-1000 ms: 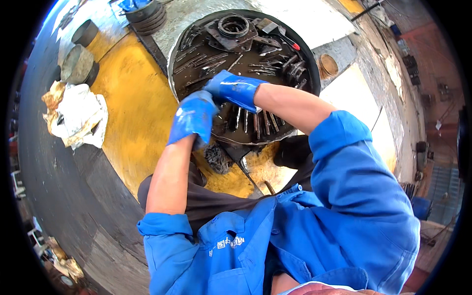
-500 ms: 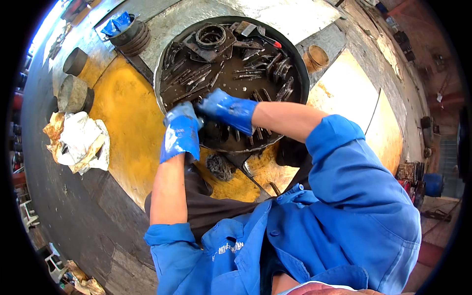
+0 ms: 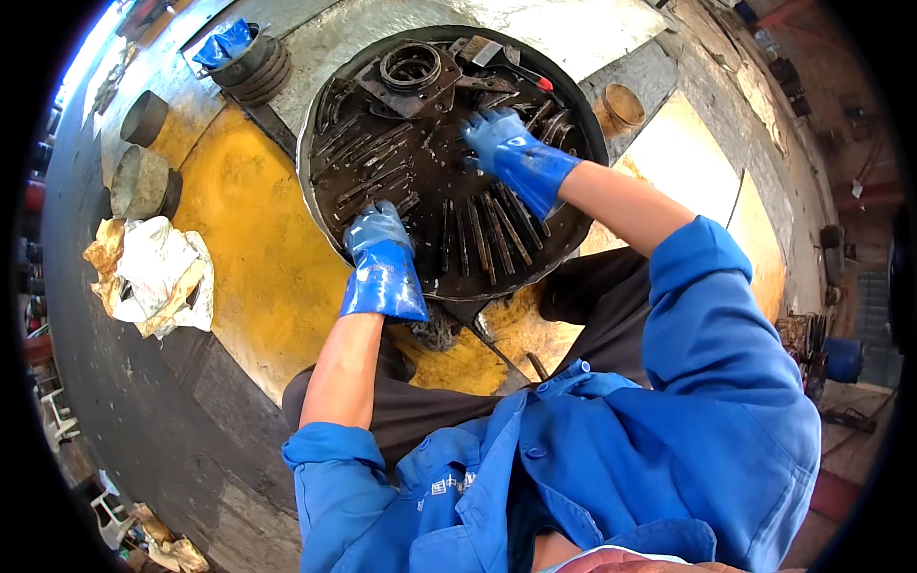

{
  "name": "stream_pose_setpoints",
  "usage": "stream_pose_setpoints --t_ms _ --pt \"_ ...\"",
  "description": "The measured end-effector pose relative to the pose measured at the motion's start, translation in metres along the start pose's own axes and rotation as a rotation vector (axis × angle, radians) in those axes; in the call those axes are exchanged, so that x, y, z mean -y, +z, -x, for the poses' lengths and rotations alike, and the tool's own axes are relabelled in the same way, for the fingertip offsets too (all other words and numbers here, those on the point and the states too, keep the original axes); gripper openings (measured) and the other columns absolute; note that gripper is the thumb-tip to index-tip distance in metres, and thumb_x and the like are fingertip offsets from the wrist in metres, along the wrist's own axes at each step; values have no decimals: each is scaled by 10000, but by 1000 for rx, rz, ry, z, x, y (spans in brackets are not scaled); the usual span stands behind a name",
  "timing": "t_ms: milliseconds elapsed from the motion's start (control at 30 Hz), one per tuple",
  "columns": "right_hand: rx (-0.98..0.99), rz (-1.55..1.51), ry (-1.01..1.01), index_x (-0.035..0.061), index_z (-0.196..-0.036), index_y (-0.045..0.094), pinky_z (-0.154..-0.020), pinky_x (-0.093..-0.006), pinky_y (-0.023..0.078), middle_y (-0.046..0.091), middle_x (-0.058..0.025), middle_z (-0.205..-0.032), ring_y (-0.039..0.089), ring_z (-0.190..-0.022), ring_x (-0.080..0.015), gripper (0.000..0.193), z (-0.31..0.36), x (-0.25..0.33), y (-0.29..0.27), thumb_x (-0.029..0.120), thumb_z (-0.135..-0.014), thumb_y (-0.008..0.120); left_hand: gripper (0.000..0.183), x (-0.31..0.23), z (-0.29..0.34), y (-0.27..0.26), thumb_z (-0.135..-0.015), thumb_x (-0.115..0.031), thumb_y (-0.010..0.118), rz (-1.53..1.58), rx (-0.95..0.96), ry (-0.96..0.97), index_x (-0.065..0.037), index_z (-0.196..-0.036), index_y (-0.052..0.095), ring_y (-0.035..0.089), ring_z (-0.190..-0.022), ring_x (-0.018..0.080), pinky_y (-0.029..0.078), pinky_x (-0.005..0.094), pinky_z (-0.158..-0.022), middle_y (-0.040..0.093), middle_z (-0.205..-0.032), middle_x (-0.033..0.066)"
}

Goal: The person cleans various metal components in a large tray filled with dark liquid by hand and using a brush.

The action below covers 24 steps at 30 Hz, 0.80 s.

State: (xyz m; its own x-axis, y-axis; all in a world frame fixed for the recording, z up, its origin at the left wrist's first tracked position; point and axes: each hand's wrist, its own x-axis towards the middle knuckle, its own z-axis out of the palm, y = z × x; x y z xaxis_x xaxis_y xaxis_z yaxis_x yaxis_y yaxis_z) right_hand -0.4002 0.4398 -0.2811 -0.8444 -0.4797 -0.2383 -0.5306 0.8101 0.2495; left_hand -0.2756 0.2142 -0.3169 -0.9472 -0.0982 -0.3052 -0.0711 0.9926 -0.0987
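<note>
Two hands: both in blue rubber gloves, working inside a round dark pan of oily metal parts; gloves prob. there to keep the grime off.
Pan: big, shallow, black w/ oil, sits centre-far on the surface, right in front of the seated person so both arms reach it w/o stretching.
Rods: long thin metal pieces lying side by side, fanned along the near half of pan; looks like sorted rows, kept apart from the jumble further back.
Left hand: at near-left rim of pan, fingers curled down onto the rim/rod ends; seems to grip or steady, but what's under the palm is hidden, can't tell exactly.
Right hand: further in, right of centre, fingers spread fairly wide and pressed flat on loose parts; not closed on anything I can make out.
Ring part: round bearing-like piece on a flat bracket at far side of pan, out of the way of the rod rows.
Brush: red-handled tool at far-right of pan, touching other parts, within reach of right hand.
Surface: yellow-painted, worn, oil-stained, carries the pan.
Rag: crumpled whitish cloth/paper, left, well apart from pan.
Cylinders: two grey short tubes far-left, near rag.
Stacked rings: dark pile far-left w/ a blue glove on top.
Small tin: rusty round can just right of pan.
</note>
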Motion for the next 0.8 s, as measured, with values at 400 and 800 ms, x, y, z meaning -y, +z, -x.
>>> stream_pose_setpoints --t_ms 400,800 --pt "-8 64 -92 140 -1141 762 -962 -457 543 743 -95 -1208 687 -1180 -304 354 -50 27 55 143 -787 746 294 -8 -6 4 -982 -214 590 -97 -9 9 -142 -1262 645 733 -1074 252 581 496 -819 725 -1184 74" --pt "236 -78 -256 130 -1172 742 -863 -477 598 768 -139 -1075 730 -1057 -366 488 -35 7 5 205 -699 838 329 -12 -19 -5 -945 -195 640 -42 54 11 -144 -1269 664 725 -1123 316 588 492 -869 711 -1248 122"
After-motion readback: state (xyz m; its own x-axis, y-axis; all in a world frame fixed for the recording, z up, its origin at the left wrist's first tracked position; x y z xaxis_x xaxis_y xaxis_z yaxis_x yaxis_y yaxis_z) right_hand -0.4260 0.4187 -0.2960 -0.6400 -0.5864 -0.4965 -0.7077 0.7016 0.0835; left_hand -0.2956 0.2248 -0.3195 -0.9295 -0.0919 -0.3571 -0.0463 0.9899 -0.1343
